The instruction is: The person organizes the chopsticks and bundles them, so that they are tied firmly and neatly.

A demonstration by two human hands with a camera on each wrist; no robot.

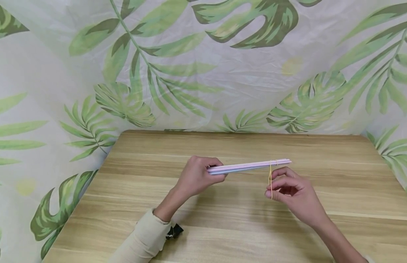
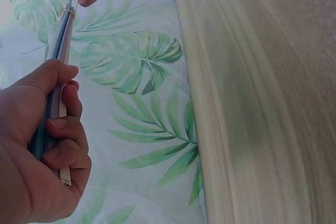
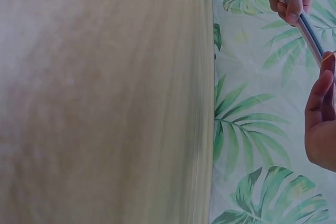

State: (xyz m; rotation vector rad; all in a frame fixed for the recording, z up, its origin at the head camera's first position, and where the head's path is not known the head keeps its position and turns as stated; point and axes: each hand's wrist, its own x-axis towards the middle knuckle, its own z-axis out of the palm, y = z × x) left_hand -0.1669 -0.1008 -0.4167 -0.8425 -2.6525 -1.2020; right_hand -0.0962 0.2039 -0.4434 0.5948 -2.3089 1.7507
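Fingers (image 1: 212, 161) of the left hand (image 1: 194, 178) grip the sticks (image 1: 247, 166) — likely for steadiness — while the right hand (image 1: 297, 191) holds the band (image 1: 270, 172) looped near their tips.

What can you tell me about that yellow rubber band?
The yellow rubber band is thin and looks elastic. Part of it circles the bundle of pink and blue sticks near the end away from the left hand; the rest extends toward the person as a narrow, drawn-out loop, held by the right hand.
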